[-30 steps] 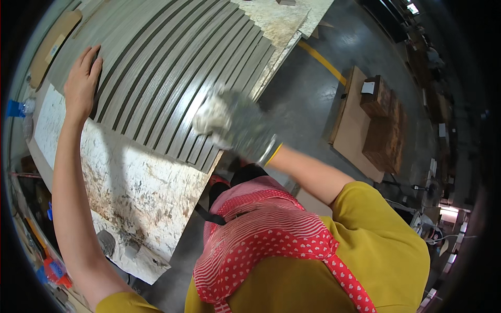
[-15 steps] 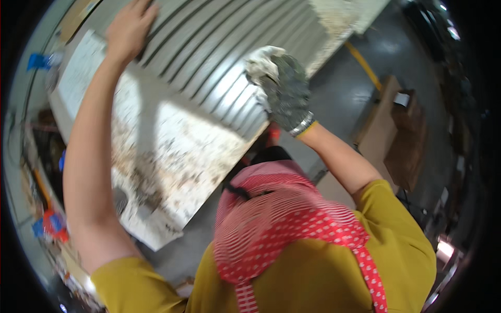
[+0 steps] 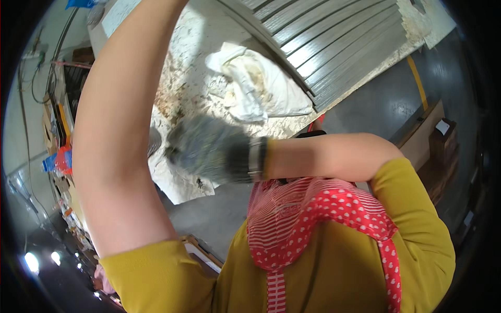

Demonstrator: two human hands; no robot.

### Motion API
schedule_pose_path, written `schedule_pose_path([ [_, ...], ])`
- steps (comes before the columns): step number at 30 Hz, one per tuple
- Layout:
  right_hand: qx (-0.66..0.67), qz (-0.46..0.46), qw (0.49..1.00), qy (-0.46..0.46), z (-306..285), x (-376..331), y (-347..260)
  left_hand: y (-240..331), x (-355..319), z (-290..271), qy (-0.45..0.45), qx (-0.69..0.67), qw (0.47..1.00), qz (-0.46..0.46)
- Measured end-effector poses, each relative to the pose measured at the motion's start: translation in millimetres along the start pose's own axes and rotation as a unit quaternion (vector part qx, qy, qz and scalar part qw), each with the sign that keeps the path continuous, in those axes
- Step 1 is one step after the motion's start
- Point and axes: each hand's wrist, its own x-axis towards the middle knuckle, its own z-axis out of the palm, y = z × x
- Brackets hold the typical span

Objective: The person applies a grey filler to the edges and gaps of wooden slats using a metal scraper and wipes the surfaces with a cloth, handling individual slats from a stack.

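My right hand [image 3: 209,148], in a dirty grey-green glove, reaches leftward across my front over the near end of the worktable. Motion smears its fingers, so I cannot see whether they hold anything. Close to its fingertips is a small dark grey round object [image 3: 154,141], partly hidden behind my left forearm. My left arm stretches up past the top edge, leaving that hand out of the picture. A crumpled white cloth [image 3: 276,91] with yellowish stains lies on the table beside a grey ribbed panel [image 3: 334,41].
A stained, speckled white covering [image 3: 175,94] lies over the table. Its near corner [image 3: 182,185] hangs by the grey floor [image 3: 209,214]. Brown cardboard boxes [image 3: 441,138] stand on the right, near a yellow floor line [image 3: 417,81]. Red and blue items [image 3: 60,160] sit at the left.
My right hand has left the white cloth on the table and swung left and nearer to me. My left hand has passed out of view at the top as the view shifted.
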Motion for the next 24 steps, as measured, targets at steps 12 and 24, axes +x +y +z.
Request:
schedule_pose_path([
  [12, -0.057, -0.114, 0.992, -0.015, 9.9, -13.0, -2.6, -23.3, -4.4, 6.9, 0.053, -0.006, 0.999, 0.0],
  [24, 0.632, 0.313, 0.592, 0.391, -178.0, -254.5, 79.8, -25.8, 21.7, -8.0, 0.007, 0.032, 0.999, -0.043],
])
